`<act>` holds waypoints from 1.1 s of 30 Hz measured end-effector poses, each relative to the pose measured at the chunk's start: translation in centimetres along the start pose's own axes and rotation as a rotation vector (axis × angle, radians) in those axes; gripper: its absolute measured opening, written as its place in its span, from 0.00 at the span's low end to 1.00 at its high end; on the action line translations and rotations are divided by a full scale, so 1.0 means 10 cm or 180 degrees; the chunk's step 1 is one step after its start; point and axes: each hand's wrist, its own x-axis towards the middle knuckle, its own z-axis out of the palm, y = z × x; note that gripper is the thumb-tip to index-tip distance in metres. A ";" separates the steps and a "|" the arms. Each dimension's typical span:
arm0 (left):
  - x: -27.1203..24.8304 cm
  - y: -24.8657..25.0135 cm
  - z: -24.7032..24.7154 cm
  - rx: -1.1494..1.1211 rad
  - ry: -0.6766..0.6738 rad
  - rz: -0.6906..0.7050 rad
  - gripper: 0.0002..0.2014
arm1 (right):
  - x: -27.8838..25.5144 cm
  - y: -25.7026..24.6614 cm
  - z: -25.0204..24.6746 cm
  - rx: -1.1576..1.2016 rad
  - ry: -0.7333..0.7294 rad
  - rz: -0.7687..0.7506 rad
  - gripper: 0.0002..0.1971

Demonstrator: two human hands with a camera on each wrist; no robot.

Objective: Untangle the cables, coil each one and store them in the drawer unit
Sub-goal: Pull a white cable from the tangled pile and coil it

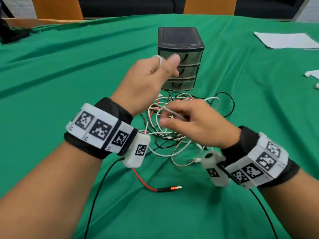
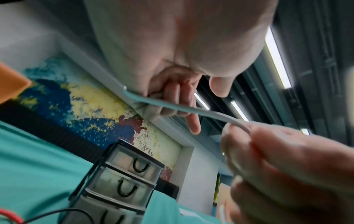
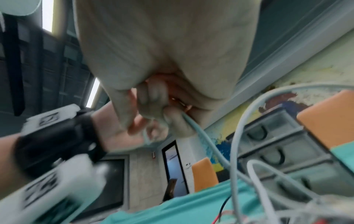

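A tangle of white, black and red cables (image 1: 174,128) lies on the green cloth in front of a small black drawer unit (image 1: 180,57) with three closed translucent drawers. My left hand (image 1: 153,75) is raised before the drawers, fingers curled round a white cable (image 1: 160,60) that loops over its forefinger. My right hand (image 1: 186,118) hovers over the tangle and pinches the same white cable (image 1: 170,111). In the left wrist view that white cable (image 2: 172,104) runs taut from my curled left fingers (image 2: 172,97) to the right hand (image 2: 277,159). The right wrist view shows the cable (image 3: 201,136) leaving my closed fingers.
A red cable with a black and orange plug (image 1: 170,188) lies near me on the cloth. White paper sheets (image 1: 284,40) sit at the far right, small white pieces (image 1: 310,74) at the right edge. Orange chairs (image 1: 209,6) stand behind the table. A dark object (image 1: 10,33) is far left.
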 end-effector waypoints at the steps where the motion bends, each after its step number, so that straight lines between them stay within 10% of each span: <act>1: -0.02 -0.02 0.01 0.0370 -0.0199 0.0011 0.25 | 0.00 0.01 -0.07 -0.0098 0.0105 0.0029 0.07; 8: -0.05 -0.08 -0.02 0.1629 -0.1076 -0.0218 0.19 | 0.13 0.43 -0.46 -0.1016 0.0693 0.0545 0.05; 15: -0.10 -0.17 -0.01 0.0968 -0.0464 -0.0091 0.22 | 0.15 0.68 -0.52 -0.1421 0.0464 0.1091 0.09; 22: -0.10 -0.24 0.12 0.0406 0.0232 -0.0028 0.16 | 0.23 0.57 -0.60 -0.1141 0.0546 0.1001 0.19; 33: -0.11 -0.24 0.70 0.0240 -0.0835 -0.0537 0.09 | 0.23 0.11 -0.68 0.0094 0.1652 -0.0194 0.14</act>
